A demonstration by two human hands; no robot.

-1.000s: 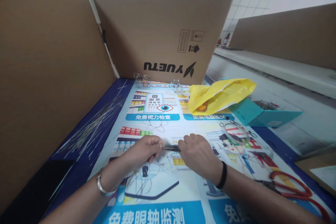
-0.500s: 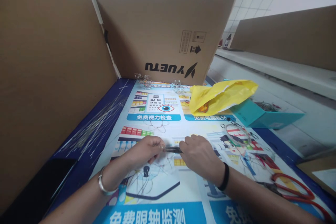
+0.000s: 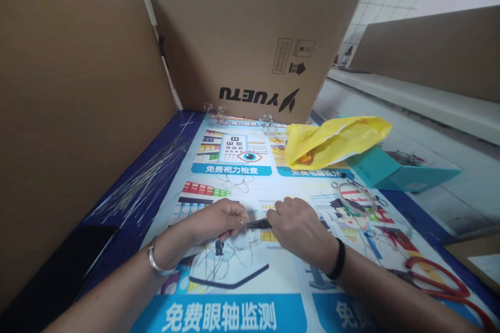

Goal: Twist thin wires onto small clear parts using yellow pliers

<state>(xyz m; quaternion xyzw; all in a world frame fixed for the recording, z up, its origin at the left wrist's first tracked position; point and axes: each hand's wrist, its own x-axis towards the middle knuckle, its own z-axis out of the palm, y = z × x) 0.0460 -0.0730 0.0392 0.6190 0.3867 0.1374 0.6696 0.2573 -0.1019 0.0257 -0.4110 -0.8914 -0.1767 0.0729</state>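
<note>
My right hand (image 3: 299,226), with a black band at the wrist, is closed round a pair of pliers (image 3: 258,224). Their dark jaws point left and meet the fingertips of my left hand (image 3: 222,220). Those fingertips pinch a small piece of thin wire (image 3: 244,222), its exact shape too fine to make out. Beneath my left hand, several loose bent wires (image 3: 213,270) lie on the printed sheet (image 3: 285,283). A few more curved wires (image 3: 238,182) rest just beyond my hands.
Straight wires (image 3: 144,182) lie at left. Wire clusters (image 3: 267,124) sit by the cardboard panel (image 3: 242,31). To the right are a yellow bag (image 3: 336,138), a turquoise box (image 3: 406,174), a wire coil (image 3: 355,199) and a red-handled cutting tool (image 3: 439,276).
The view has shifted slightly. The pliers have turned a little in my right hand, and their tips stay at my left fingertips. Both hands keep their grip.
</note>
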